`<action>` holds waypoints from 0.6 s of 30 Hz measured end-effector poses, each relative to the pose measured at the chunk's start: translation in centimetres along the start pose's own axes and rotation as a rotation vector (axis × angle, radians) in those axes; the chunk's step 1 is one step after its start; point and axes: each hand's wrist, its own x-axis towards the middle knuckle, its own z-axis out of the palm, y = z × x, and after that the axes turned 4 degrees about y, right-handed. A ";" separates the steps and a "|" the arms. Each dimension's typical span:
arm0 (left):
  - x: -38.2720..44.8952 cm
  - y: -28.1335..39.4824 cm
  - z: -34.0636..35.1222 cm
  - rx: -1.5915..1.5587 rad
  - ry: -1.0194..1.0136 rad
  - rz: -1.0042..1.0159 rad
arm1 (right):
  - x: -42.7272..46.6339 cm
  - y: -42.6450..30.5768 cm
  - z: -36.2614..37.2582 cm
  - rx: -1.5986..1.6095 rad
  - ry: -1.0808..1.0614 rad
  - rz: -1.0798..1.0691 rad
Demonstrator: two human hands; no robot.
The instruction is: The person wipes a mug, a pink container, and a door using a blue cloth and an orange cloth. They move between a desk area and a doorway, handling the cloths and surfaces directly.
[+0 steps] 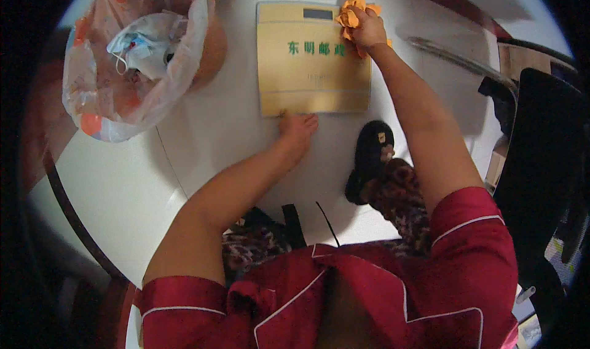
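Note:
A flat gold-yellow bathroom scale (299, 79) lies on the pale floor before me, with a small dark display window at its far side and green characters printed across it. At its far right corner my right hand (368, 28) grips a crumpled orange cloth (351, 19), which rests against the scale's surface and right edge. My left hand (297, 127) holds the near edge of the scale, its fingertips bent at the rim; what lies under them is hidden.
On the left stands a bin lined with a translucent plastic bag (184, 90), a face mask (133, 49) among the rubbish inside. My foot in a black slipper (373, 146) is close to the scale's near right corner. A black chair (544, 155) with a metal tube frame (461, 60) stands right.

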 end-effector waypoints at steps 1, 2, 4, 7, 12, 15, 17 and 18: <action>0.6 0.5 0.4 -0.203 -0.002 -0.119 | -1.0 0.0 -0.4 -0.001 0.010 -0.011; 1.0 0.8 0.6 -0.403 0.021 -0.245 | -2.2 -0.1 -0.9 -0.004 0.023 -0.022; 2.2 0.4 0.4 -0.469 0.057 -0.280 | -6.7 -3.2 -0.2 0.078 0.020 -0.009; -0.1 0.8 1.5 -0.336 0.120 -0.102 | -14.4 -10.2 3.3 0.113 -0.154 -0.081; 0.0 1.0 0.2 -0.390 0.027 -0.135 | -15.3 -12.4 -0.1 0.363 -0.133 -0.275; 0.5 0.8 -0.1 -0.491 -0.059 -0.305 | -14.8 -7.0 0.1 -0.099 -0.295 0.128; 3.2 -1.4 -0.7 -0.622 -0.195 -0.349 | -14.3 -4.5 -0.4 -0.022 0.253 0.083; 4.1 -2.0 -0.6 -0.663 -0.240 -0.366 | -13.9 -4.9 -0.3 -0.004 0.227 0.199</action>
